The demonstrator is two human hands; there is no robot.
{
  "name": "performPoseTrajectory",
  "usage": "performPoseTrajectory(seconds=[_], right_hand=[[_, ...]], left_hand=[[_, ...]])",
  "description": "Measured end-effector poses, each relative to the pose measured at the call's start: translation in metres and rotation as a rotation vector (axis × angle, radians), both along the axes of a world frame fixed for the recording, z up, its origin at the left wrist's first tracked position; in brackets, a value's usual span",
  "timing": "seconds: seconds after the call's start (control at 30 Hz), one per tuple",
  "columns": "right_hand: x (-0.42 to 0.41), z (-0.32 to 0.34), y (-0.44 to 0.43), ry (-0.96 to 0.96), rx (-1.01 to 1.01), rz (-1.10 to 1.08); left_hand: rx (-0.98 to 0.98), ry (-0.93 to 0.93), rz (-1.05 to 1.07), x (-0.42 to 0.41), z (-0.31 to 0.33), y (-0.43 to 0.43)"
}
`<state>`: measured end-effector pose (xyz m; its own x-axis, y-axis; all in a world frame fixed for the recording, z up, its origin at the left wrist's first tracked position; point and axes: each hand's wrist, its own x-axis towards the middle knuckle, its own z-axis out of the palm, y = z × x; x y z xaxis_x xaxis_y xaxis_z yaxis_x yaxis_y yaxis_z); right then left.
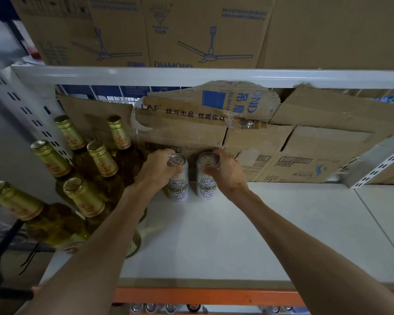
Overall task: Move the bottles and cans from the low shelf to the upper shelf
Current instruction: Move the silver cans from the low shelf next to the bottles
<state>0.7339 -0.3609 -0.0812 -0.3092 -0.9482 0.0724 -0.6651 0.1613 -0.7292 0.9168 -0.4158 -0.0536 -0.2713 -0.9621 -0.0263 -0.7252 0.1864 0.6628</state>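
The person's left hand (157,169) and right hand (225,176) each grip one white printed drink can near its rim. The fingers curl round the upper body of each can, with the thumbs on the near side. The left can (178,186) and the right can (206,185) stand upright side by side, with only a narrow gap between them. Their long axes are vertical and their pull-tab tops face the camera. Their bases sit at the white shelf board (237,235), near its back. Whether they already bear on it cannot be told.

Just behind them leans flattened cardboard (282,144). To the left stands a cluster of gold-foiled bottles (100,160), and the nearest one is close to the left wrist. Below the orange beam (203,296), more can tops (150,308) show on the lower level, so the task appears only partly done.

Each can lies inside its own hand, so neither hand has to reach. The likely next move is to let go. The left hand would then have to draw back toward the person rather than sideways, because the bottles crowd its outer side. The right hand has bare board beside it.
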Motion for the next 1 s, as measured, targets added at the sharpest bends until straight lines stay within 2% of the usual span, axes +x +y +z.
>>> performPoseTrajectory(seconds=[0.77,1.0], right_hand=[[0.011,0.003,0.009,0.138,0.048,-0.112],[0.014,-0.001,0.003,0.273,0.098,-0.138]], left_hand=[[-0.040,0.027,0.032,0.001,-0.012,0.002],[-0.025,0.048,0.029,-0.002,-0.013,0.001]])
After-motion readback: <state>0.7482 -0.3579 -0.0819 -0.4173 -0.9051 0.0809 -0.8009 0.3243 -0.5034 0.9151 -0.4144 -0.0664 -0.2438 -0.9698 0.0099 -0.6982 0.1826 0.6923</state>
